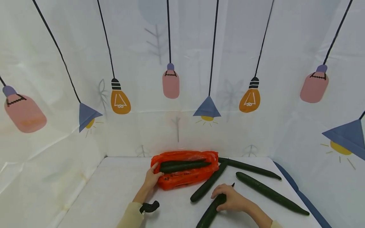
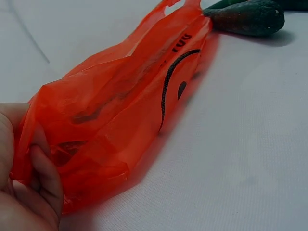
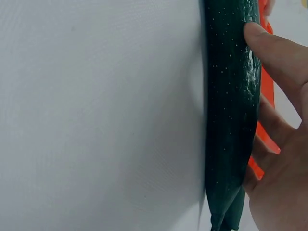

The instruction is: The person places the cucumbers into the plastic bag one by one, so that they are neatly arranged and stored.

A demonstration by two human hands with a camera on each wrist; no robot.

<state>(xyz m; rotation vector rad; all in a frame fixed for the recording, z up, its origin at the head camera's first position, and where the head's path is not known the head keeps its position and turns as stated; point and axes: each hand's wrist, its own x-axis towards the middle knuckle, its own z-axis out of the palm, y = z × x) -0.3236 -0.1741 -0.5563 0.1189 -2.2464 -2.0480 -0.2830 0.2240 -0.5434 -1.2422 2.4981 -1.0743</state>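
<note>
1. Gripping a dark green cucumber [image 1: 210, 214] between thumb and curled fingers, the right hand [image 1: 232, 200] is over the near part of the white table [image 1: 125, 180]; the vegetable slants, its thin tip pointing toward the back.
2. Farther back and to the left sits an orange plastic bag [image 1: 178, 184], its mouth spread, with two cucumbers [image 1: 185, 167] lying side by side inside.
3. Pinching the bag's left end, the left hand [image 1: 151, 176] has the thin film clamped between thumb and bent fingers.
4. Just right of the bag, a loose cucumber [image 1: 209, 183] lies diagonally; another [image 1: 253, 167] stretches right from behind its tip, and a third [image 1: 271, 193] lies farthest right.
5. Behind everything hangs a pale sheet [image 1: 188, 133] printed with lamps and bulbs.
</note>
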